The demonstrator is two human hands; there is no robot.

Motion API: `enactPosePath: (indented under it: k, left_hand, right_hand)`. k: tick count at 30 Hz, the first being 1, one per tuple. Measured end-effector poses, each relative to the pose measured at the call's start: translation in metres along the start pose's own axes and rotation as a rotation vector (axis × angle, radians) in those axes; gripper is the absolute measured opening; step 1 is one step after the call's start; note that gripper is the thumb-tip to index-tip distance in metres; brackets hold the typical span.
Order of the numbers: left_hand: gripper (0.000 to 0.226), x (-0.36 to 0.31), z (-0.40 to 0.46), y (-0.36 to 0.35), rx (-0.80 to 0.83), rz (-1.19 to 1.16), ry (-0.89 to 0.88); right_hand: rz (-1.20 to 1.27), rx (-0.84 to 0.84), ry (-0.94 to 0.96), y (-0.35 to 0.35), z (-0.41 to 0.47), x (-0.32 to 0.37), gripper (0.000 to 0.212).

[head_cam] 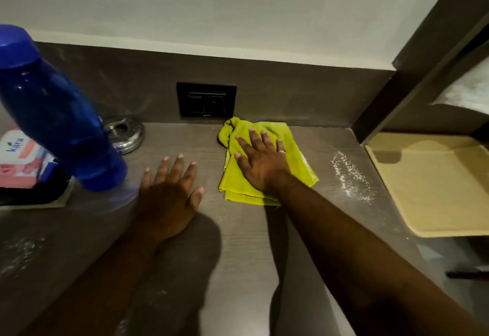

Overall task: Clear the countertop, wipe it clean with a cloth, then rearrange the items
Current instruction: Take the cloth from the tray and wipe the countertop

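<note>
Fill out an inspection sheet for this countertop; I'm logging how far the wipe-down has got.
Surface: grey-brown wood-grain countertop, white powder streaks at right and front left.
Job's things: folded yellow-green microfibre cloth flat near the back wall.
Clutter: translucent blue plastic bottle, round shiny steel lid, pink-and-white wipes pack, all at left.
Grip: right hand pressed flat on cloth; left hand flat on bare counter, fingers spread.
Cables: nothing seen.
Surroundings: black wall socket plate, tan mat at right.
</note>
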State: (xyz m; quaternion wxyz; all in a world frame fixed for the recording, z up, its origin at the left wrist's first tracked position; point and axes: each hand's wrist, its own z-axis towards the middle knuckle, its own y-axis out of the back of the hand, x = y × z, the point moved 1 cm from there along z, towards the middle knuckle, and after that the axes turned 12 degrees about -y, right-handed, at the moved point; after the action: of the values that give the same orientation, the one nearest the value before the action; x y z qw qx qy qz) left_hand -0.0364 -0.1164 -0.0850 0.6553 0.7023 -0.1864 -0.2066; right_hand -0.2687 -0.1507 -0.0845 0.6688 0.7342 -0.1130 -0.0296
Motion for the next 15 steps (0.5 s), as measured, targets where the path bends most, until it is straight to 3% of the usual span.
enactPosePath:
  k: [3, 7, 15]
  left_hand:
    - [0.072, -0.001, -0.001, 0.004, -0.001, 0.017, -0.033]
    - [0.076, -0.012, 0.006, 0.011, 0.06, 0.067, 0.01]
    - [0.087, -0.107, 0.068, 0.0, -0.021, 0.043, 0.027]
  right_hand:
    - [0.015, -0.011, 0.046, 0.001, 0.001, -0.01, 0.055]
    - [0.009, -0.014, -0.015, 0.009, 0.017, -0.073, 0.055]
    - [-0.019, -0.081, -0.009, 0.02, 0.033, -0.206, 0.063]
